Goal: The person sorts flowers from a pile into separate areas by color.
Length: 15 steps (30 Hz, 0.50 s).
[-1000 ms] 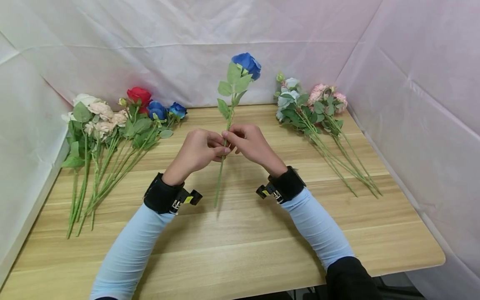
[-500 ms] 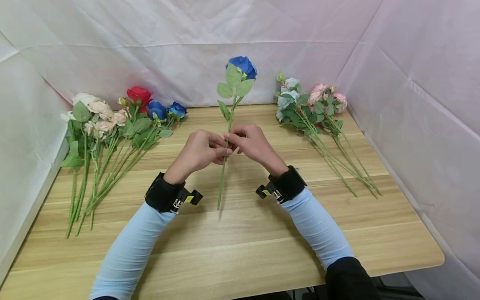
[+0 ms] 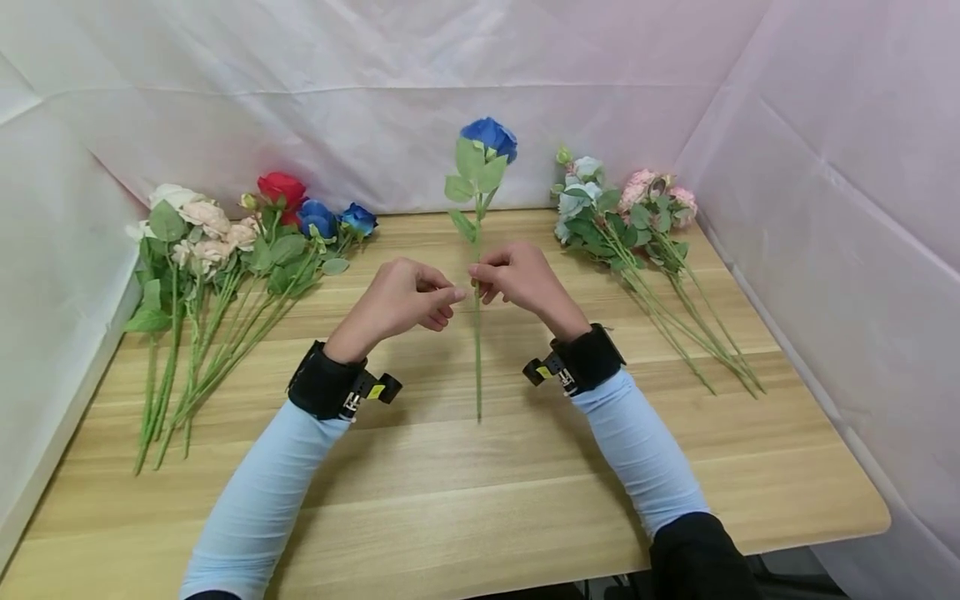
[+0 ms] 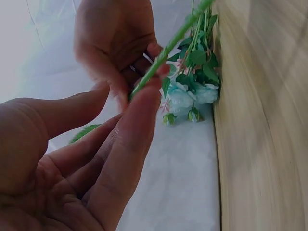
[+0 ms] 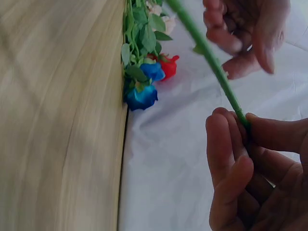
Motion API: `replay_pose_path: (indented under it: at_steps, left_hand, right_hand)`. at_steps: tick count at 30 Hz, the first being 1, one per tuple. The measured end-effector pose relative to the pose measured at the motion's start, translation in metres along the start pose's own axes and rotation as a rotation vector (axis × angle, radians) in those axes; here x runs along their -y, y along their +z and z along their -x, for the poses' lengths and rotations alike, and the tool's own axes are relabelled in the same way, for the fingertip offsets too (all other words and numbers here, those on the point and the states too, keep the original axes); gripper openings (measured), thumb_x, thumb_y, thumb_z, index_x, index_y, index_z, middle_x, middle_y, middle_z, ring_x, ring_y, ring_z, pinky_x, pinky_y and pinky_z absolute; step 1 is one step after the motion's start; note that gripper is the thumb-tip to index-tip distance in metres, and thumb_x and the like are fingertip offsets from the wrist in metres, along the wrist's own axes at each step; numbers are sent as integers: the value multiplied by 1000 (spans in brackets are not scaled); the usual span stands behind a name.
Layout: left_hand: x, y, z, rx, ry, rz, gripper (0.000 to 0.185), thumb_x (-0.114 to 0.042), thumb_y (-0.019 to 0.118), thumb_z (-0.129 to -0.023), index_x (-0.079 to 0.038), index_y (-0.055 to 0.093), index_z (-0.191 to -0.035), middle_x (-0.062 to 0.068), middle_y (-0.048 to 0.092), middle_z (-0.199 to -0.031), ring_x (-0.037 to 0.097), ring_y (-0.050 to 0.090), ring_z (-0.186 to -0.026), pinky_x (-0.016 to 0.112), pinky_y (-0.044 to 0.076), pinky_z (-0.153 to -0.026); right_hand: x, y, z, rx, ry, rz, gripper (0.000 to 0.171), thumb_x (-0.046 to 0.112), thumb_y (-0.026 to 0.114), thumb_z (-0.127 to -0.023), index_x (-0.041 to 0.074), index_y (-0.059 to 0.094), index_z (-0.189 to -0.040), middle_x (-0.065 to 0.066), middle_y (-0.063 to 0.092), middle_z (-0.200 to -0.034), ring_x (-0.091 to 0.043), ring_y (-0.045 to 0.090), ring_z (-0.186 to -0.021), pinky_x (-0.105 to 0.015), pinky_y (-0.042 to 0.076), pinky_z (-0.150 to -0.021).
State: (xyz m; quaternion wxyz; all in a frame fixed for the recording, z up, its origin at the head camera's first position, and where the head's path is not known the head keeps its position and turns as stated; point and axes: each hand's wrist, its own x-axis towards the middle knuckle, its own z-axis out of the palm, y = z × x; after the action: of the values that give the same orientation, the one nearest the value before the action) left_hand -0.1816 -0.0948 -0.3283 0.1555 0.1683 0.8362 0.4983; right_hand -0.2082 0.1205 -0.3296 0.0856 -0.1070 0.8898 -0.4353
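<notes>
While right hand [image 3: 521,279] pinches blue rose [image 3: 472,171], pink flowers [image 3: 638,190] right, red rose [image 3: 281,188] (left)

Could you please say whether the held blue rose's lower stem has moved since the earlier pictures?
Yes; in the head view, the lower stem has shifted right, toward the pink flowers.

Rose [image 3: 472,162] between left flowers [image 3: 213,252] and right flowers [image 3: 639,218].

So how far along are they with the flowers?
Looks done: the left pile and right pile lie on the table. In hand: the right hand pinches one blue rose, the left hand just off it. Still to do, probably: laying down that rose, held apart from both piles.
</notes>
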Motion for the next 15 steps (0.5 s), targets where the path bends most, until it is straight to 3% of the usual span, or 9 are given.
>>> replay_pose_path:
  at_steps: [9, 15]
  left_hand:
    - [4, -8, -1, -14, -19, -44, 27, -31, 68, -102, -8, 75, -114, 16, 77, -88, 37, 77, -83, 37, 64, -66]
    - [9, -7, -4, 12, -12, -82, 31, -33, 67, -102, -6, 74, -117, 21, 76, -92, 27, 76, -76, 41, 65, -67]
  right_hand:
    - [-13, -26, -22, 90, 95, 177, 31, 29, 64, -102, 4, 78, -91, -8, 75, -75, -36, 77, -82, -46, 60, -75]
    - [-31, -41, -37, 119, 154, 276, 35, 32, 63, -102, 1, 77, -91, -8, 76, -75, -31, 78, -79, -35, 60, -67]
